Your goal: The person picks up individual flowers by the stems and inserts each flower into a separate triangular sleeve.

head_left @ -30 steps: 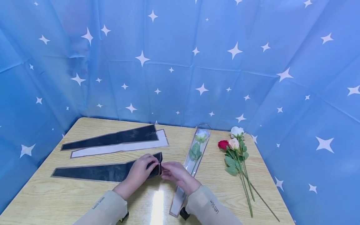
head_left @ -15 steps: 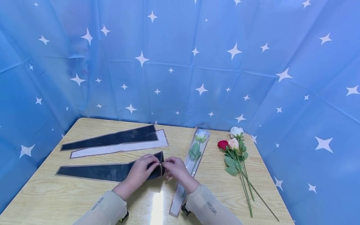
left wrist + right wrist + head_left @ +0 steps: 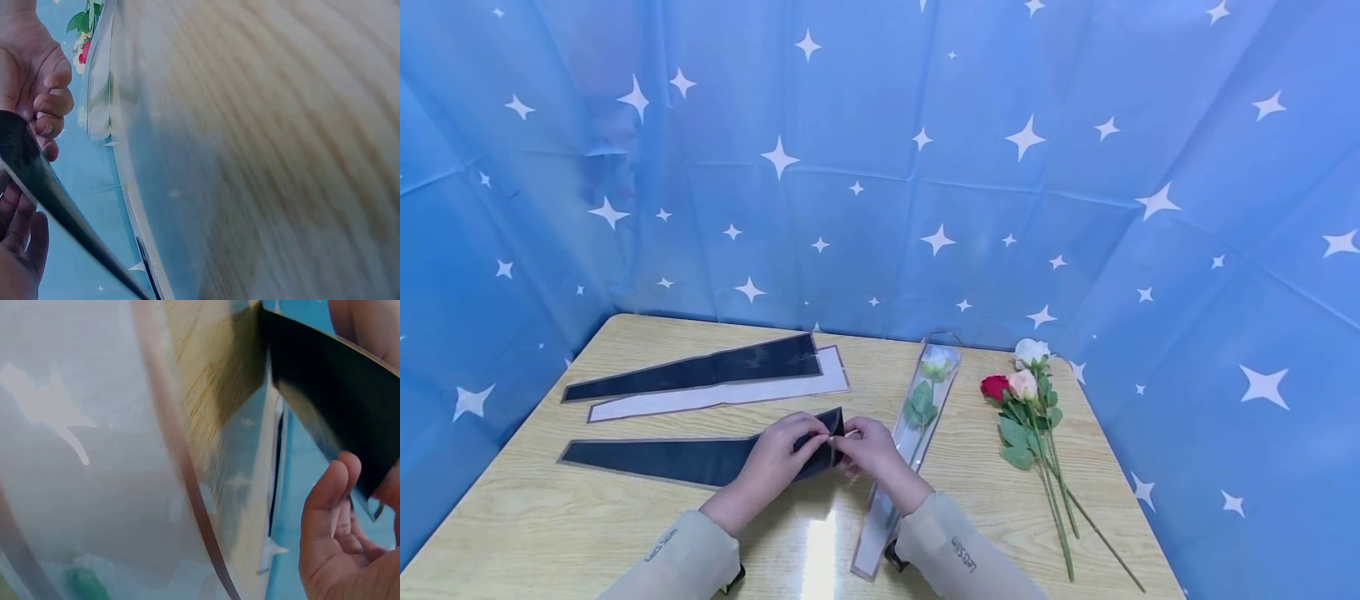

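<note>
The held wrapper (image 3: 662,460) is black edged in brown, the backdrop (image 3: 865,92) blue with white stars (image 3: 1026,137).

We count two black tapered sleeves (image 3: 662,460), two white tapered sleeves (image 3: 874,537), four long-stemmed roses (image 3: 995,387), two hands (image 3: 778,450) and one table (image 3: 1000,517).

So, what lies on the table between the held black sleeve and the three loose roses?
Between the black sleeve and the roses lies a clear sleeve with a pale flower inside; the head view shows it, partly hidden by the right arm.
</note>
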The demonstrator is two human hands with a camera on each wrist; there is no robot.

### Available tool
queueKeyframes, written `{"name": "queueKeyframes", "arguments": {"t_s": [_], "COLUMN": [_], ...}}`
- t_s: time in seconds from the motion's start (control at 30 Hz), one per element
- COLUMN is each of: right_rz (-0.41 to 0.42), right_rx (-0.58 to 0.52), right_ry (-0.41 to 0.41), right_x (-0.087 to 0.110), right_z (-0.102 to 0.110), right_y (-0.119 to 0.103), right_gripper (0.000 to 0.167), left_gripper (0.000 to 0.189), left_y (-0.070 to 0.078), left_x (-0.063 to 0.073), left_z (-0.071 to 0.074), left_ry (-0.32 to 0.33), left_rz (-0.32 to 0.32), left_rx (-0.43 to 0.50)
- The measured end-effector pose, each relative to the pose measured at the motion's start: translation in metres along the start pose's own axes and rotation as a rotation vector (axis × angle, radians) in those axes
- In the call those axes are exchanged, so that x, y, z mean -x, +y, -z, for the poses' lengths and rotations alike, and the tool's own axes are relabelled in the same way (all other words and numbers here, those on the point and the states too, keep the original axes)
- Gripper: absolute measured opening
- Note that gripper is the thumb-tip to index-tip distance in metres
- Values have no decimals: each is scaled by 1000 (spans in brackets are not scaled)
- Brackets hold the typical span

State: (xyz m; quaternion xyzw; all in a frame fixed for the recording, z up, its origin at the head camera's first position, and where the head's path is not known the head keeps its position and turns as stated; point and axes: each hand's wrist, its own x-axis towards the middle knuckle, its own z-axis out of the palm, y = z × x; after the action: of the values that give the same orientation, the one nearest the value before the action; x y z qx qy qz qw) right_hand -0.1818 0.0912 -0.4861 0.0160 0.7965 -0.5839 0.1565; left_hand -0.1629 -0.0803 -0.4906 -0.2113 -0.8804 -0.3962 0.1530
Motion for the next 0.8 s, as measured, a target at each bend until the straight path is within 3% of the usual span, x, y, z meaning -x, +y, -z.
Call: {"name": "queueKeyframes", "arguments": {"t_s": [0.27, 0.8], "right_rz": [-27, -14], "right_rx": [25, -21], "right_ry": [-9, -51], "right_x": [1, 1], "right_z": [0, -1], "right_y": [2, -1], "right_gripper": [10, 14], "left_gripper": [11, 10], "left_y": [1, -2], "left_x": [-2, -2], "left_z": [1, 2], "left_ry": [68, 59], "left_rz": [-54, -77], "left_rx": [24, 17]}}
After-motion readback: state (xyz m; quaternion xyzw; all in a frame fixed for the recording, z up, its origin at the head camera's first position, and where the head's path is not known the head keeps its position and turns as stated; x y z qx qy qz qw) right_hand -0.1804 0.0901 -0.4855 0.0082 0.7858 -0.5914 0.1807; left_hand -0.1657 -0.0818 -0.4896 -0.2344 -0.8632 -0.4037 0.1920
